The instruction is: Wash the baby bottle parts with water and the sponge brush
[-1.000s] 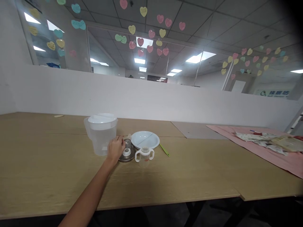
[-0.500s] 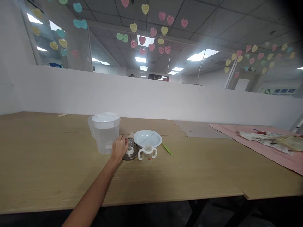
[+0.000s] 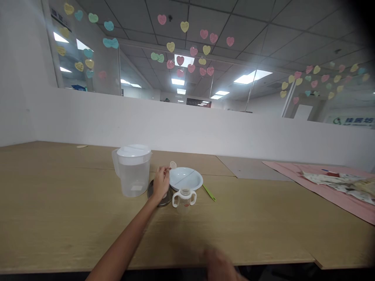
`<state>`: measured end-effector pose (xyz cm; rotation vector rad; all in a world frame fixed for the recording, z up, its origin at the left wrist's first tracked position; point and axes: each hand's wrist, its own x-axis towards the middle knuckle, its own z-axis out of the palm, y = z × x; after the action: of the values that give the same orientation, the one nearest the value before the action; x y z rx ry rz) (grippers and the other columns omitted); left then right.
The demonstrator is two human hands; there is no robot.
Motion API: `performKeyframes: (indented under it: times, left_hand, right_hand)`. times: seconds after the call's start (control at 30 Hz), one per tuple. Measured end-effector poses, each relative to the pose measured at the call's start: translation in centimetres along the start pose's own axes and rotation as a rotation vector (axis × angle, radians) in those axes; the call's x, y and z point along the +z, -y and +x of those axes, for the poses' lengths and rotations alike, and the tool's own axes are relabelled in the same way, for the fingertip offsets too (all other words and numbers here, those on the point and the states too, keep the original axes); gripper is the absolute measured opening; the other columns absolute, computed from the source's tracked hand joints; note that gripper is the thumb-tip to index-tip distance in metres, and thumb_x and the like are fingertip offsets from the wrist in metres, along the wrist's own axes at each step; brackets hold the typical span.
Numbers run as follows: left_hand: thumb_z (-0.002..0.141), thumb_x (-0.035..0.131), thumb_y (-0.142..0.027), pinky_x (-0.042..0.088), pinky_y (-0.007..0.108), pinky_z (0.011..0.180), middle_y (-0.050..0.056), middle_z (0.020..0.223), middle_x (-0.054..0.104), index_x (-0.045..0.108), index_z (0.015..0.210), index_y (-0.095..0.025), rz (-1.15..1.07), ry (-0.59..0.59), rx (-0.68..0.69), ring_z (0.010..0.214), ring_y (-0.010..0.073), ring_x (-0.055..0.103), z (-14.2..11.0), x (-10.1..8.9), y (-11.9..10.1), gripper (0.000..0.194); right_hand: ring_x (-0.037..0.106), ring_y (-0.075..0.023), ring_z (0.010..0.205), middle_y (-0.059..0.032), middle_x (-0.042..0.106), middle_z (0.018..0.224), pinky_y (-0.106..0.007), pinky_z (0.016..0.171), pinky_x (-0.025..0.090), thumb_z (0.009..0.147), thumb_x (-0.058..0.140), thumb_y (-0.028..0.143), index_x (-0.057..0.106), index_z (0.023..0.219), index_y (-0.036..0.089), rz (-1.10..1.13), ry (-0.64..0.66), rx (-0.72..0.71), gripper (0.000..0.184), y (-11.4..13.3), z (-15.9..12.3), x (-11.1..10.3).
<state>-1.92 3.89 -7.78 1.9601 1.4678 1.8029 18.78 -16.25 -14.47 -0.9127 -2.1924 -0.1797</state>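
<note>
My left hand [image 3: 161,182] reaches over the round metal tray [image 3: 150,191], fingers closed on a small pale disc [image 3: 173,165] that shows beyond the fingertips; its kind is unclear. Left of that hand stands a clear plastic pitcher [image 3: 134,177] with a white lid. To its right is a white plate [image 3: 187,179]. A clear baby bottle [image 3: 184,197] with two white handles stands open-topped in front of the plate. At the bottom edge my right hand [image 3: 219,265] is smeared by motion, its fingers unreadable.
A green-handled utensil [image 3: 209,193] lies right of the plate. On the right, a pink cloth [image 3: 293,171] carries crumpled sheets. A flat pale oval [image 3: 82,146] lies at the far left back. The white wall [image 3: 175,128] bounds the table behind.
My left hand has moved right from beside the pitcher and lifted the pale disc. My right hand has come into view at the bottom. The camera view has tilted up slightly.
</note>
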Motion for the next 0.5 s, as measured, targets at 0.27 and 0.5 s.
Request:
performKeyframes:
  times: [0.27, 0.5]
  left_hand:
    - [0.085, 0.035, -0.030, 0.042, 0.029, 0.072, 0.005, 0.084, 0.056, 0.055, 0.087, -0.018, -0.071, 0.130, 0.082, 0.081, 0.0164, 0.053, -1.4, 2.4, -0.5, 0.024]
    - [0.084, 0.036, -0.029, 0.040, 0.028, 0.067, 0.005, 0.080, 0.058, 0.055, 0.081, -0.017, -0.035, 0.184, 0.127, 0.075, 0.0167, 0.053, -2.0, 2.0, 0.5, 0.023]
  right_hand:
    - [0.056, -0.0106, 0.063, -0.0033, 0.063, 0.073, -0.021, 0.064, 0.041, 0.087, 0.035, 0.025, 0.055, 0.109, 0.018, -0.048, 0.008, 0.544, 0.030, -10.3, 19.7, 1.7]
    - [0.057, -0.0129, 0.051, -0.0029, 0.061, 0.052, -0.021, 0.055, 0.045, 0.065, 0.056, 0.011, 0.065, 0.068, 0.012, 0.104, 0.427, 0.756, 0.010, -14.9, 22.0, 7.3]
